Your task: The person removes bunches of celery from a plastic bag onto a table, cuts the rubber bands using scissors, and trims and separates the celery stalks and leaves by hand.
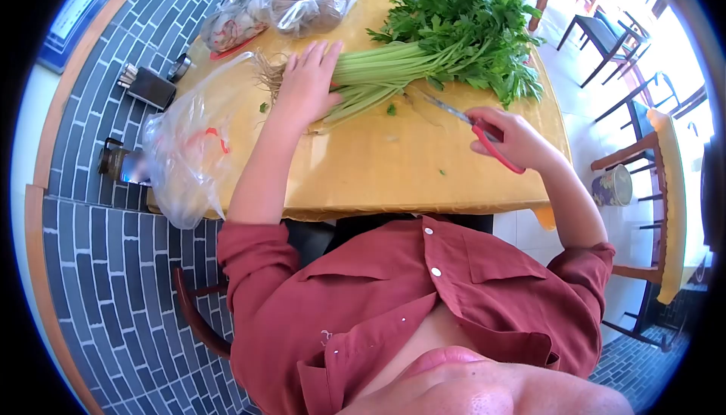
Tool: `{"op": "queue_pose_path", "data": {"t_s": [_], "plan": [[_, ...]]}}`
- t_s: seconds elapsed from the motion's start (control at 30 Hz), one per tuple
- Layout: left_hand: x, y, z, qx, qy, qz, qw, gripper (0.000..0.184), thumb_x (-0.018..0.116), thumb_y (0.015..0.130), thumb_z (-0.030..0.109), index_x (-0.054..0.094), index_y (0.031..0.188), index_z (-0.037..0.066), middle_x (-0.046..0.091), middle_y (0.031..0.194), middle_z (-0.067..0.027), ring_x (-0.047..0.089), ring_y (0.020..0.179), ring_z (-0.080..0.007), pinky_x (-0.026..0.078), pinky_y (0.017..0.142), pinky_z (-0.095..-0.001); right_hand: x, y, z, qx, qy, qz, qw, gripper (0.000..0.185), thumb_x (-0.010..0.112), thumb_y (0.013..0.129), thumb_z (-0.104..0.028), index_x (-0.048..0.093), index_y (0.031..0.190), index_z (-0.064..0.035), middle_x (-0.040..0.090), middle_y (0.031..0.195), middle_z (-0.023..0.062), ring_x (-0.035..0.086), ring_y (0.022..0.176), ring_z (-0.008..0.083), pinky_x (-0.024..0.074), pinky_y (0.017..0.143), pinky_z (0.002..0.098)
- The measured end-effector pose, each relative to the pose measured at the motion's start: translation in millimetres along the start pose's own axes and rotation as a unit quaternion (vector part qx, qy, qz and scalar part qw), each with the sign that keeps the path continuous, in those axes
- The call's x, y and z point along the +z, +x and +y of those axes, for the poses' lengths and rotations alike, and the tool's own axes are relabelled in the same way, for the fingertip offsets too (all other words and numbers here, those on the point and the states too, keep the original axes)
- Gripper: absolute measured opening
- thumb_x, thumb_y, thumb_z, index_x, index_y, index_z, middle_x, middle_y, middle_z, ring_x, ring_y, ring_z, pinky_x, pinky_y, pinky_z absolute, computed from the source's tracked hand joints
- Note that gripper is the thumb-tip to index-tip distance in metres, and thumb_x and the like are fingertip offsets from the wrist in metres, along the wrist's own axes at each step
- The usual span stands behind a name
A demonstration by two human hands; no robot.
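A big bunch of celery lies on its side across the far half of the tabletop, its stringy pale roots towards the left edge, its light green stalks packed side by side, and its thick, leafy dark green tops spread by the far right corner. The scissors, red-handled, are nearer the right edge, their slim metal blades pointing towards the stalks
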State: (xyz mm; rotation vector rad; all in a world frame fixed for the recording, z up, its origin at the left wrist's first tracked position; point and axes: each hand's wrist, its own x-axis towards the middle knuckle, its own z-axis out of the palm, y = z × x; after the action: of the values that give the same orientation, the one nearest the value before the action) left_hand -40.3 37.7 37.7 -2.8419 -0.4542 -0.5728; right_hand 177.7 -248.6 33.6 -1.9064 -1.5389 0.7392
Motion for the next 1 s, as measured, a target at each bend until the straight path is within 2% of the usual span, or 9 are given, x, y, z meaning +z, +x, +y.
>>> {"op": "queue_pose_path", "data": {"t_s": [0.07,0.17,0.27,0.4,0.57,0.73,0.77,0.83,1.0], "plan": [[6.1,18.3,-13.9,0.037,-0.027,-0.018,0.999,0.074,0.078,0.061,0.019,0.047,0.126,0.009,0.053,0.122,-0.0125,0.049,0.115,-0.0279,0.04,0.093,-0.0402,6.9,-0.6,-3.2,0.004,0.036,-0.013,0.999,0.049,0.07,0.076,-0.018,0.052,0.12,-0.0065,0.052,0.08,0.0013,0.048,0.068,0.0108,0.0426,0.065,0.0251],[-10.3,47.2,-20.1,-0.006,-0.145,-0.235,0.961,0.068,0.079,0.057,0.023,0.054,0.118,0.005,0.06,0.11,-0.0144,0.057,0.102,-0.0291,0.045,0.087,-0.0365,14.2,0.5,-12.7,0.019,0.088,-0.033,0.995,0.048,0.07,0.076,-0.016,0.052,0.12,-0.0059,0.052,0.082,0.0001,0.047,0.069,0.0095,0.0425,0.065,0.024],[-1.7,49.8,-38.6,0.051,-0.193,-0.178,0.964,0.057,0.078,0.056,0.035,0.062,0.102,0.006,0.066,0.093,-0.0153,0.063,0.088,-0.0295,0.049,0.078,-0.0369,27.2,7.8,-14.2,-0.047,0.084,-0.028,0.995,0.047,0.069,0.076,-0.013,0.052,0.12,-0.0049,0.05,0.082,-0.0014,0.045,0.068,0.0081,0.0416,0.064,0.0226],[-27.0,51.3,-35.5,0.044,-0.24,-0.201,0.949,0.064,0.074,0.061,0.049,0.062,0.105,0.004,0.067,0.093,-0.0147,0.063,0.088,-0.029,0.048,0.078,-0.0363,29.4,14.4,-24.5,-0.034,0.063,-0.044,0.996,0.048,0.07,0.074,-0.013,0.052,0.118,-0.0046,0.051,0.082,0.0006,0.046,0.068,0.0096,0.0417,0.063,0.0234],[-34.4,50.6,-33.1,-0.041,-0.376,-0.274,0.885,0.054,0.068,0.075,0.044,0.06,0.11,0.004,0.065,0.102,-0.0088,0.06,0.089,-0.0196,0.045,0.081,-0.0312,22.4,22.5,-35.6,-0.058,0.012,-0.014,0.998,0.049,0.073,0.072,-0.015,0.053,0.116,-0.0048,0.054,0.084,0.0046,0.049,0.067,0.0136,0.0433,0.064,0.0264],[15.8,39.2,-53.9,-0.018,-0.405,-0.284,0.869,0.057,0.058,0.085,0.047,0.055,0.119,0.002,0.061,0.112,-0.009,0.055,0.1,-0.0153,0.042,0.087,-0.0295,7.8,43.2,-37.5,-0.181,-0.083,0.042,0.979,0.048,0.075,0.071,-0.017,0.055,0.113,-0.0058,0.058,0.088,0.0096,0.055,0.072,0.0229,0.046,0.067,0.032],[19.3,36.6,-56.2,-0.016,-0.43,-0.276,0.859,0.057,0.055,0.087,0.048,0.054,0.121,0.002,0.061,0.113,-0.0088,0.053,0.102,-0.0141,0.041,0.089,-0.029,4.0,47.4,-43.3,-0.149,-0.086,0.023,0.985,0.046,0.074,0.072,-0.018,0.056,0.112,-0.0063,0.059,0.089,0.0104,0.056,0.074,0.0248,0.0464,0.068,0.0331],[23.7,34.8,-54.1,-0.058,-0.477,-0.294,0.826,0.055,0.051,0.09,0.047,0.054,0.12,0.0,0.06,0.114,-0.0074,0.052,0.103,-0.013,0.04,0.09,-0.0284,0.8,58.1,-42.0,-0.15,-0.116,0.007,0.982,0.05,0.075,0.071,-0.019,0.055,0.115,-0.0064,0.058,0.09,0.0112,0.057,0.076,0.025,0.0463,0.069,0.0332],[25.9,30.8,-53.8,-0.051,-0.5,-0.253,0.827,0.059,0.046,0.09,0.054,0.056,0.119,0.004,0.062,0.109,-0.0095,0.055,0.101,-0.0166,0.04,0.091,-0.0283,-5.9,79.3,-61.1,-0.195,-0.191,0.015,0.962,0.04,0.071,0.075,-0.026,0.058,0.11,-0.0105,0.059,0.085,0.0108,0.059,0.074,0.0267,0.0476,0.065,0.0357]]}}
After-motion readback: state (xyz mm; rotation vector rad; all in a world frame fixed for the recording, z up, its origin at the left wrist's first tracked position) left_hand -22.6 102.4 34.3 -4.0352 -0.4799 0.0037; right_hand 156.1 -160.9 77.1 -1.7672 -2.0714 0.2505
